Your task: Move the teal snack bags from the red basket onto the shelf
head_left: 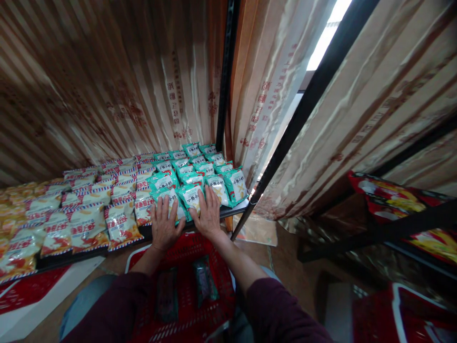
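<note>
Rows of teal-and-white snack bags (217, 186) stand on a dark shelf at the centre of the view. My left hand (166, 224) lies with its fingers spread over the lower front of one teal bag (167, 194). Beside it my right hand (208, 212) rests, fingers stretched out, on the neighbouring teal bag (189, 194). Neither hand is closed round a bag. Below my forearms sits a red plastic basket (183, 247) with a few packets (205, 281) inside, dim and partly hidden by my arms.
White-and-orange snack bags (121, 224) fill the shelf to the left. A dark metal post (282, 152) slants up on the right. Patterned curtains (171, 85) hang behind. Red-and-yellow packets (396, 195) lie on another rack at right, above a second red basket (414, 314).
</note>
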Available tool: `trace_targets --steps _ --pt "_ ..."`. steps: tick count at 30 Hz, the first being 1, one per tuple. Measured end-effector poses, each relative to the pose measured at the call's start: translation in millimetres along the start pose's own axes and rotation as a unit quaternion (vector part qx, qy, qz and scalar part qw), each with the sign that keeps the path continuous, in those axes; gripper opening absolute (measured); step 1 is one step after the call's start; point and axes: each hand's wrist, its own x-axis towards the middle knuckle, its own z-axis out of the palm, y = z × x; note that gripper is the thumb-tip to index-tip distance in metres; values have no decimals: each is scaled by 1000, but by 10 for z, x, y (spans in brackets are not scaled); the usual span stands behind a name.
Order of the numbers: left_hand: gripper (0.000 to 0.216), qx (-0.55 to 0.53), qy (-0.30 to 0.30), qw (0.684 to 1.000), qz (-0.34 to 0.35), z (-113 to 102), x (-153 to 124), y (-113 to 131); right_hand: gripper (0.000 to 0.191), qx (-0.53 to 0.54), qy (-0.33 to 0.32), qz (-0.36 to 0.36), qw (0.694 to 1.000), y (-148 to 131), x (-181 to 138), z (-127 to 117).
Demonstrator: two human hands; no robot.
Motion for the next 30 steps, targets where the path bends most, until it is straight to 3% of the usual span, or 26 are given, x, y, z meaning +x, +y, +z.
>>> trace_targets --steps 9,16,30 --pt "49 -35 -44 998 27 43 162 290 51 4 5 3 1000 40 19 -13" --pt "49 -23 -53 998 32 160 174 274 51 -14 -11 7 1000 51 18 8" --pt "56 -34 -88 995 28 33 120 284 60 -2 11 -10 1000 58 -46 -76"
